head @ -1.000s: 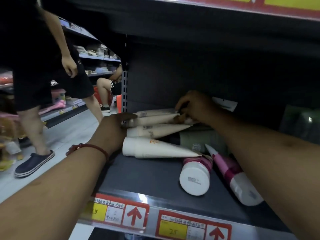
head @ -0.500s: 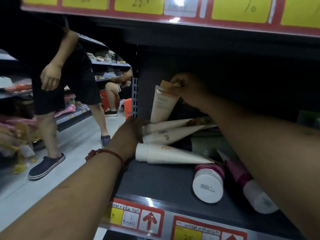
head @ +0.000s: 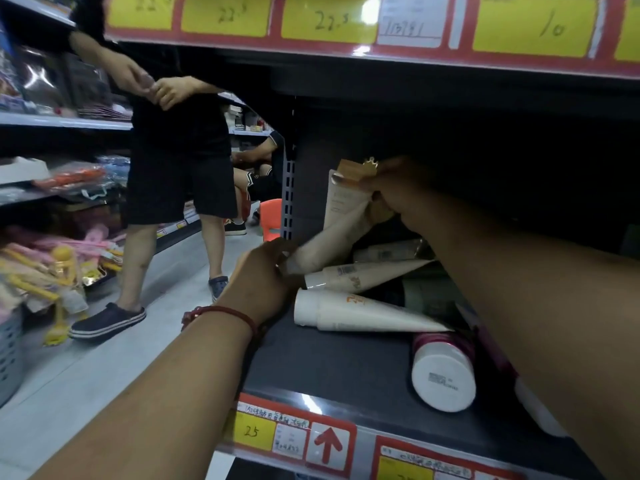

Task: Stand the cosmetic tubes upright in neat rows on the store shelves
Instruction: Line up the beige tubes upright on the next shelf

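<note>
Several white cosmetic tubes lie on their sides on the dark shelf [head: 332, 368]. One white tube [head: 341, 209] stands nearly upright at the shelf's back left, and my right hand [head: 394, 192] pinches its crimped top end. My left hand [head: 266, 275] grips the cap end of a second tube [head: 325, 244], which leans tilted against the first. Below these lie a smaller white tube [head: 363, 277] and a large white tube [head: 360, 311]. A pink tube with a white cap [head: 443, 370] lies near the front, partly hidden by my right forearm.
A person in black shorts [head: 180, 181] stands in the aisle to the left, and another person sits further back by an orange stool [head: 272, 216]. Price labels [head: 273, 436] line the shelf's front edge. The shelf above [head: 346, 53] hangs low overhead.
My right hand has lifted a tube off the pile and stood it up at the back left. My left hand has taken hold of a second tube's cap end and raised it to a tilt.
</note>
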